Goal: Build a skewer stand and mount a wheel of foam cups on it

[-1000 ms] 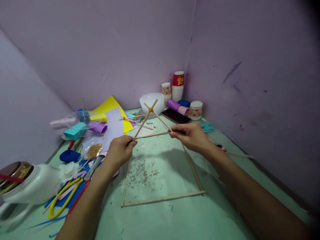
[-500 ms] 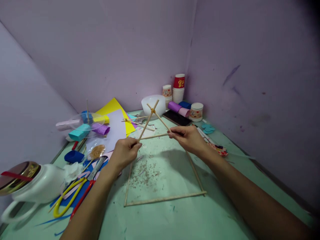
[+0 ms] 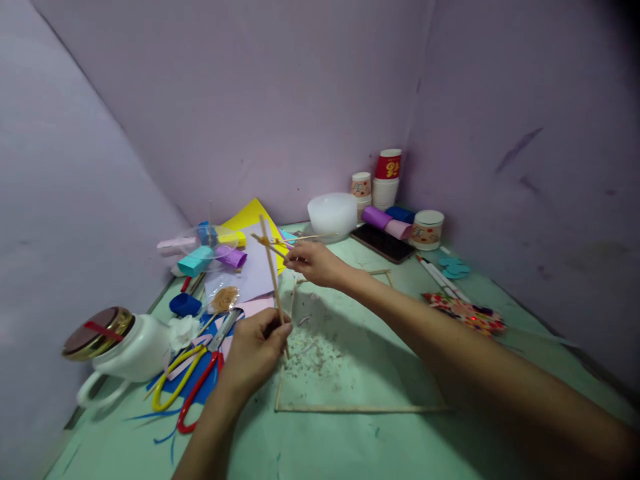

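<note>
My left hand [image 3: 261, 343] is closed around the lower part of a thin wooden stick [image 3: 273, 273] that stands nearly upright. My right hand [image 3: 316, 263], reaching across to the left, pinches the end of a second stick crossing the first. A yellowish-brown band [image 3: 265, 241] seems to tie the two near their tops. Below both hands, a square frame of sticks [image 3: 360, 409] lies flat; my right arm hides part of its right side. Another pair of sticks [image 3: 313, 237] lies behind the crossing.
Left are scissors [image 3: 200, 380], a white teapot-like vessel [image 3: 133, 350], rubber bands in a bag [image 3: 225, 299] and coloured paper [image 3: 250, 263]. At the back stand a white bowl [image 3: 333, 215] and paper cups [image 3: 386, 183], with a phone [image 3: 383, 243] in front. Crumbs [image 3: 320, 360] lie inside the frame.
The tied sticks have swung left and turned, from an upside-down V to a steep stick with a crossing one. My right hand has moved left; my left hand is lower. The camera view has shifted.
</note>
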`<state>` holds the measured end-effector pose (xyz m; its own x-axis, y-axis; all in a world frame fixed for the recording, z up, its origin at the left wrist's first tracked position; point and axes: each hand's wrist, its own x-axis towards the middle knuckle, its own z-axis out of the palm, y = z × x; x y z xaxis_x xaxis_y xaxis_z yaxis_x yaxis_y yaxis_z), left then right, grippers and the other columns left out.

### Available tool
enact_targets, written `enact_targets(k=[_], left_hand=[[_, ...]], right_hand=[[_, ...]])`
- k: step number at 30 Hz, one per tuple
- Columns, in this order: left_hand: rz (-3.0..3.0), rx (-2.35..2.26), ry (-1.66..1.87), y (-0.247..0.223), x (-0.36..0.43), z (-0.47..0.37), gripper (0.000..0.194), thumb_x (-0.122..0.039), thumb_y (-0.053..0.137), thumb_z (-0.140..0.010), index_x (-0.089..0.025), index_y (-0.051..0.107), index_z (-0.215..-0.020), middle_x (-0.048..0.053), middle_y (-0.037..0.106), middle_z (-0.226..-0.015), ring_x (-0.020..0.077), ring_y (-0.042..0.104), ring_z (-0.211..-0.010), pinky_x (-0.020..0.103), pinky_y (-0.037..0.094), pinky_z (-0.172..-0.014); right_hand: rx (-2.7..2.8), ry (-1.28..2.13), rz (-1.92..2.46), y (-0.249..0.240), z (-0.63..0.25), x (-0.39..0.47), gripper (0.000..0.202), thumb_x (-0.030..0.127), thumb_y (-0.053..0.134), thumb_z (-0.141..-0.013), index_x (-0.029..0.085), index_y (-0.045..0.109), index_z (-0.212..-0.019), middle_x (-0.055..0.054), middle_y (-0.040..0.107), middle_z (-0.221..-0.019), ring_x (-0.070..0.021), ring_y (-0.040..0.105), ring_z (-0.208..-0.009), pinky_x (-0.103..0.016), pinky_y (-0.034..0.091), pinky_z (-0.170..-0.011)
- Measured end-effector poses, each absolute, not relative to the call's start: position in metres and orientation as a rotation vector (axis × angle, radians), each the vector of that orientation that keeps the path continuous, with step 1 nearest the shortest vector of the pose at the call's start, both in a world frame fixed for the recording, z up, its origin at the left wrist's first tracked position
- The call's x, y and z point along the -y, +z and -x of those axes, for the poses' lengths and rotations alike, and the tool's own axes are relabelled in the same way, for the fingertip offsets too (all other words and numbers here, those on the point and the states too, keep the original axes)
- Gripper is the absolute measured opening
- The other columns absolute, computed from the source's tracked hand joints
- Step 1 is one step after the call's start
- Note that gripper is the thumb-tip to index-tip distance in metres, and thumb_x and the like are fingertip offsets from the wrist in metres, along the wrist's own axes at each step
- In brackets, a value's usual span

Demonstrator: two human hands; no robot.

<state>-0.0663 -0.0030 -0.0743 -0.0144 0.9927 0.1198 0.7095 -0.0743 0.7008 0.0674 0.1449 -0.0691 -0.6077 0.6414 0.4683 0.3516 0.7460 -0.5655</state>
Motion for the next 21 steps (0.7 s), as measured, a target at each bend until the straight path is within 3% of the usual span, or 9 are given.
enact_targets(k=[6,21], left_hand=[[-1.835,-1.773,0.847,-0.08,0.009,0.063,0.016,-0.022,0.051,-0.076,-0.018,0.053,-0.061,-0.004,0.049,-0.056,0.0111,0.047,-0.055,0.022,0.033,-0.054],[-1.816,-1.761,0.927,-0.081,0.012,0.066,0.017,-0.022,0.051,-0.078,-0.018,0.053,-0.062,-0.003,0.049,-0.057,0.0117,0.046,-0.056,0.023,0.032,-0.054]], right_hand=[[2.254,0.605,0.652,-0.088,-0.062,-0.148,0.011,0.006,0.06,-0.078,0.013,0.069,-0.077,-0.003,0.061,-0.07,-0.012,0.05,-0.067,-0.023,0.034,-0.063],[2.26,0.603,0.596,-0.076,-0.065,-0.144,0.016,0.007,0.057,-0.08,0.014,0.062,-0.066,0.0,0.053,-0.065,-0.0106,0.044,-0.062,-0.023,0.032,-0.061]])
